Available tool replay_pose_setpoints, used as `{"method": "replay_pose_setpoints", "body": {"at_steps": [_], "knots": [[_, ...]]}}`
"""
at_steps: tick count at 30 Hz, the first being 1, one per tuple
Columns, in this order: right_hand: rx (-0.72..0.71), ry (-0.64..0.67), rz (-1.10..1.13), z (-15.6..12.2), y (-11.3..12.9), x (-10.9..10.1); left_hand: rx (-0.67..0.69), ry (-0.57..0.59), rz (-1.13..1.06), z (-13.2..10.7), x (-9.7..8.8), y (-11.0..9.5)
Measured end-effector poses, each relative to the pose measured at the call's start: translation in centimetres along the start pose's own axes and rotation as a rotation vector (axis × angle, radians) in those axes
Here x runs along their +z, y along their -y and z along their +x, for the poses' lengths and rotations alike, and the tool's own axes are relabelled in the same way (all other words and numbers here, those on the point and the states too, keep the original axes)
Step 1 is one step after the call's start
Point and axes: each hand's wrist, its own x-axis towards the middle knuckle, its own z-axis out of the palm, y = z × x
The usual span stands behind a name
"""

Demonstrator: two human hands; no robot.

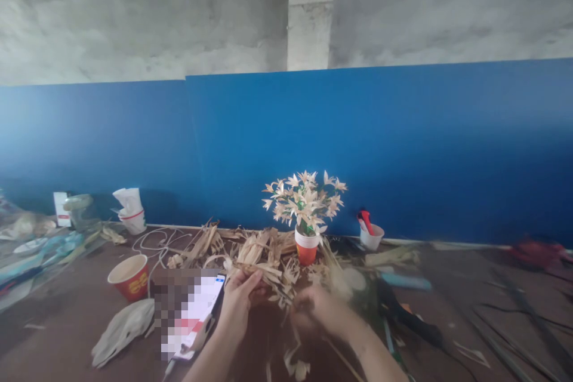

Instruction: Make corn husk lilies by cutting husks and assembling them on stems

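Note:
My left hand (244, 293) is closed on a bundle of pale dried husk strips (264, 271), thumb on the near side. Opposite it, my right hand (320, 309) is curled and blurred; whatever its fingers pinch cannot be made out. Thin husk pieces (295, 364) lie on the brown table just below the hands. Behind them stands a red and white paper cup (307, 253) holding a bunch of cream, star-shaped flowers (308, 200) with green stems. More loose husks (255, 248) are heaped left of that cup.
A phone (201, 310) lies left of my left forearm, near a red paper cup (129, 277) and a crumpled pale piece (123, 331). A white cup (371, 237) with a red-handled tool stands back right. A black-handled tool (416, 322) with a cord lies right. Blue panels (358, 131) stand behind.

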Motion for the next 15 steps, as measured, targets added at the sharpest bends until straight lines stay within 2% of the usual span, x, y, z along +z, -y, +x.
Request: {"method": "replay_pose_setpoints", "body": {"at_steps": [5, 10, 15], "knots": [[-0.022, -0.011, -0.026, 0.2, 0.1, 0.3, -0.001, -0.022, -0.086, -0.3, 0.5, 0.5], [-0.029, -0.004, 0.094, 0.4, 0.4, 1.1, -0.085, -0.093, -0.189, -1.0, 1.4, 1.0], [-0.084, -0.087, 0.067, 0.2, 1.2, 1.7, -0.122, -0.083, -0.199, -1.6, 2.0, 1.2]]}}
